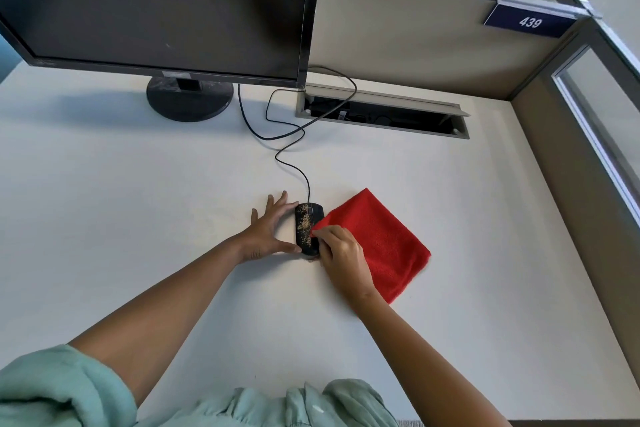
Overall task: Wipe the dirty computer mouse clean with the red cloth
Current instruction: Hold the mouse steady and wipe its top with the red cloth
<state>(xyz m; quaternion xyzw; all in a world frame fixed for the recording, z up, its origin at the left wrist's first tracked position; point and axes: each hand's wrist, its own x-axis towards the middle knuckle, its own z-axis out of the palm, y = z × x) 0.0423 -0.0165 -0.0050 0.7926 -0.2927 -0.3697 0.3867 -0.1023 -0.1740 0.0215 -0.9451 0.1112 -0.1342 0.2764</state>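
- The black computer mouse (307,229) lies on the white desk (138,184) just below the middle of the frame, its left half speckled with tan grit (the right half looks cleaner).
- The left hand (268,230) is spread open with fingers splayed; its index fingertip touches the far left corner of the mouse and its thumb touches the near left edge, bracing it rather than closing around it.
- The right hand (341,255) is curled closed, pinching the near-left corner of the red cloth (377,243) against the right side of the mouse.
- The cloth is folded into a rough square and spreads flat on the desk to the right of the mouse, toward the centre right of the frame, with only its gripped corner lying over the mouse.
- The mouse cable (294,163) winds up the frame from the front of the mouse to an open cable tray (381,113) set in the desk.
- A dark monitor (156,3) on a round stand fills the upper left of the frame.
- A blue plate (530,22) reading 439 sits on the partition at the upper right.
- Pale green sleeves (52,392) show along the bottom edge.
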